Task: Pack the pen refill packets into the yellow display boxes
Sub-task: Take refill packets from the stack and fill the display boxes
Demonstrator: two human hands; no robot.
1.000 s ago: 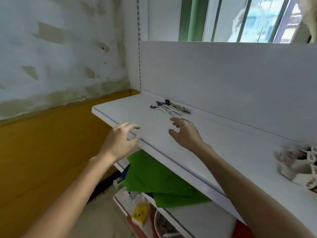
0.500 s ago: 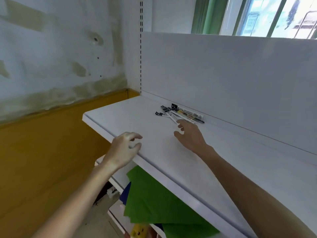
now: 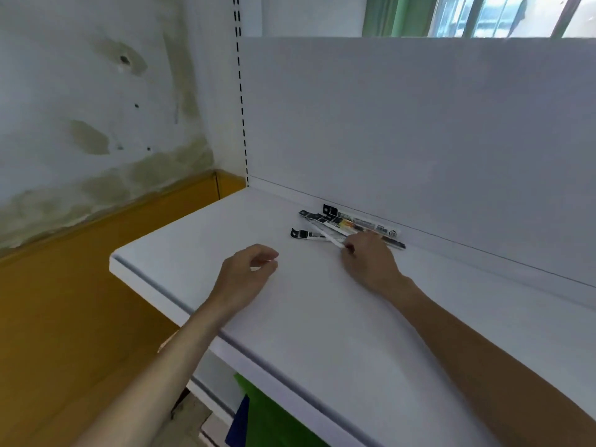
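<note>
Pen refill packets (image 3: 351,225): about four, overlapping, so the exact count is unclear. They lie fanned at the back of the white shelf (image 3: 322,324), beside its back panel (image 3: 419,140). Long, thin, clear sleeves; long axes run left-right, black header ends pointing left. Right hand (image 3: 371,262): fingertips on their right ends, cannot tell if pinching. Left hand (image 3: 245,272): loosely curled, holding nothing.

What I count
One shelf (image 3: 322,317); my left hand (image 3: 246,272) and right hand (image 3: 371,262); about four overlapping packets (image 3: 338,221).
</note>
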